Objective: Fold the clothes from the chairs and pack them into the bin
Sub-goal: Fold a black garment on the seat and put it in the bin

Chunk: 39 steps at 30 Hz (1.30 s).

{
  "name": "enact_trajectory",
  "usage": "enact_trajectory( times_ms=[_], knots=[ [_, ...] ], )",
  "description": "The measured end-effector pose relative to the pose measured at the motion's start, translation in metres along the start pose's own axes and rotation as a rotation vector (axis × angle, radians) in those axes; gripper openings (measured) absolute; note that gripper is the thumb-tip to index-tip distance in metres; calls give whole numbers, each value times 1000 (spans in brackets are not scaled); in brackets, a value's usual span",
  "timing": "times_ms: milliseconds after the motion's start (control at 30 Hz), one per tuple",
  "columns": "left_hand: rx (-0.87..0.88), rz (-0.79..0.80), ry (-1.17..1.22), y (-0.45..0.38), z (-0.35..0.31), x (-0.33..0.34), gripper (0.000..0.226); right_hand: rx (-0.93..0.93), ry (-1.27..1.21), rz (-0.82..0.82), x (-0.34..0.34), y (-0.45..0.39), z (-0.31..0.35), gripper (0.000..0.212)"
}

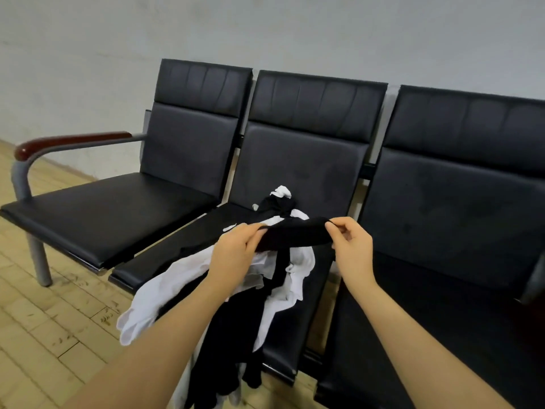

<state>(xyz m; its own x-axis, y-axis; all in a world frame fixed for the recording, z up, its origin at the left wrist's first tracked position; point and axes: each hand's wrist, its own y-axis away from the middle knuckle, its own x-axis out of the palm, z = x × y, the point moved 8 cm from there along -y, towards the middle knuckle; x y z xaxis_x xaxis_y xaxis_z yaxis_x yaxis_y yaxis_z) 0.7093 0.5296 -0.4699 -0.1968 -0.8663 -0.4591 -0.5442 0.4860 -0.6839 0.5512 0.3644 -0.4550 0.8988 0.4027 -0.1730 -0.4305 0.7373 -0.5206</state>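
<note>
Black fabric is stretching between your hands: your left hand [236,249] is pinching one end of the black garment [295,234] and your right hand [351,243] is pinching the other. Below your hands, black and white clothes [277,278] are lying heaped on the middle chair [303,160], spilling over its front edge.

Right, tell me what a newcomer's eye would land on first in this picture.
First, the two hands in the centre: the left hand and right hand each pinch an end of a black garment, held stretched between them. Just below, a tangled pile of black and white clothes spills off the front of the middle seat in a row of three black chairs against the wall.
</note>
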Motion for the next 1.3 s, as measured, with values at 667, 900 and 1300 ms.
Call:
enact_trajectory(
  times_ms=[667,900,1300],
  knots=[
    [505,-372,-213,-110,-189,-69,31,-92,-188,-434,-106,-58,129,9],
    [504,-260,-91,-117,-258,-44,33,-120,-137,-504,-175,-61,152,10],
    [374,123,49,-12,-256,90,38,41,86,-372,-252,28,35,8]
  ],
)
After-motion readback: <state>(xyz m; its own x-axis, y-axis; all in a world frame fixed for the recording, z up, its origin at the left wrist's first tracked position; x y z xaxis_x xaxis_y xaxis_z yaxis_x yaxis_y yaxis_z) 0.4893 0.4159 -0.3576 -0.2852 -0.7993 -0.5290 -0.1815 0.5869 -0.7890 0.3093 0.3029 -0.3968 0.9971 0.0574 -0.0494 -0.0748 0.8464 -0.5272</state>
